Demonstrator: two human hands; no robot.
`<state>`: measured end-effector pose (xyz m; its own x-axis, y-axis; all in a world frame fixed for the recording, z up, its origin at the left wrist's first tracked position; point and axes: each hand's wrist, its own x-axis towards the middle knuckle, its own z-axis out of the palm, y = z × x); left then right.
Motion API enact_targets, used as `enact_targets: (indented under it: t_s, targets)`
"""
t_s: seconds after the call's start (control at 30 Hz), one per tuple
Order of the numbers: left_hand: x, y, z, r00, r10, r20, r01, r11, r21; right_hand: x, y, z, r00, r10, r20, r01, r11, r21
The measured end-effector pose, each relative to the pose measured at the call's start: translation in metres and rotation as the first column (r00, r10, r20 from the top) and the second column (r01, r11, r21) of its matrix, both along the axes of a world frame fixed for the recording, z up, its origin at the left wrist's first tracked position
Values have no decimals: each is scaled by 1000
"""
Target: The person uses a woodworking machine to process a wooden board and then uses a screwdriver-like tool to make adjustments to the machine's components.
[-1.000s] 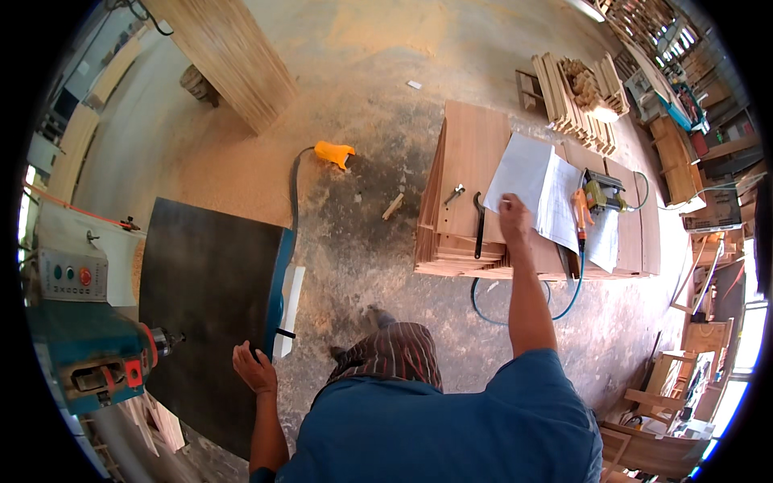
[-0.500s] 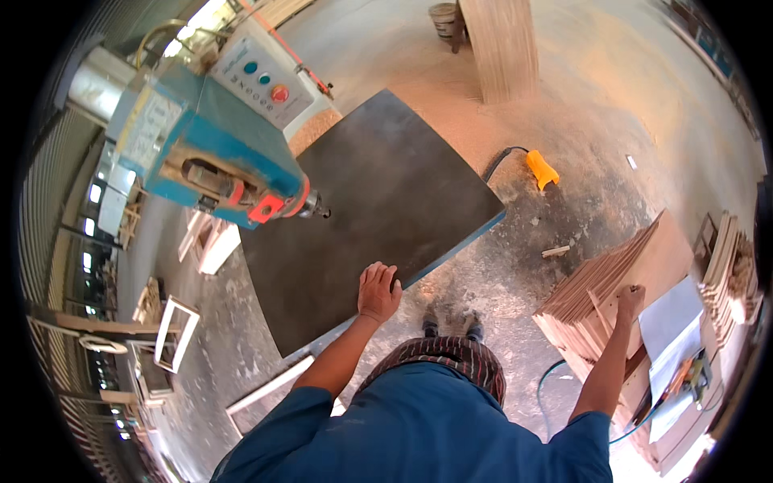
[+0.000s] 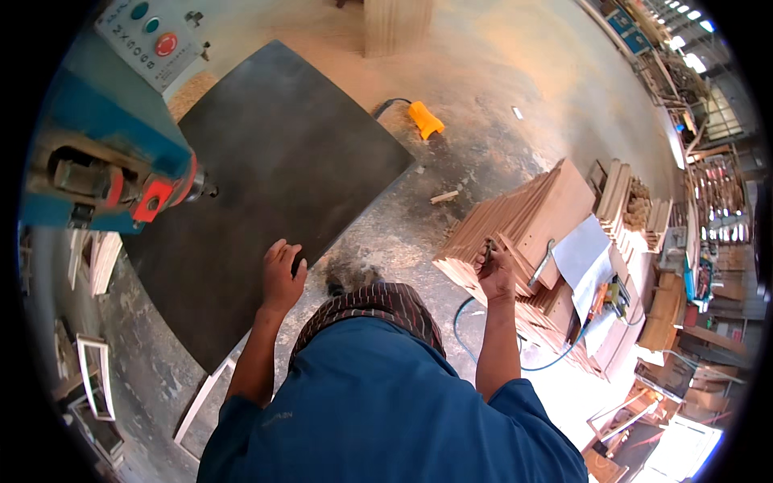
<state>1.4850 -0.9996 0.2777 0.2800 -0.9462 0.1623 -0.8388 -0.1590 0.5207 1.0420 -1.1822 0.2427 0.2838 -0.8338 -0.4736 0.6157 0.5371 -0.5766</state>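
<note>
Small dark metal piece (image 3: 489, 248) is pinched in right hand (image 3: 497, 274) near stacked reddish-brown wooden panels (image 3: 555, 193) and could be dropped if grip is loosened, left hand (image 3: 282, 279) being laid open on flat black tabletop (image 3: 274, 145).

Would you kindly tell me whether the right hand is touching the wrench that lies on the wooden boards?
Apart: the head view shows a strip of the wooden boards between the right hand and the wrench.
</note>
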Motion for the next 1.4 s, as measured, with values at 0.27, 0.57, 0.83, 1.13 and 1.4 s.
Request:
enact_targets:
  t_s: [0.27,0.57,0.83,1.13,1.4]
  targets:
    - [0,-9,-6,985,85,149,-86,996,4,27,-22,8,914,60,-400,-77,997,-27]
    - [4,-22,-2,866,458,198,-465,885,-16,181,-125,29,831,353,-430,-514,782,-352]
    - [24,-24,-18,680,672,293,-702,712,-6,310,-142,56,489,-56,-870,-851,186,-490]
    - [26,-23,-13,672,673,309,-702,712,-21,390,-103,48,418,-179,-890,-908,-63,-414]
    - [24,-17,-22,698,644,314,-653,752,-91,301,-146,33,499,-52,-865,-803,346,-485]
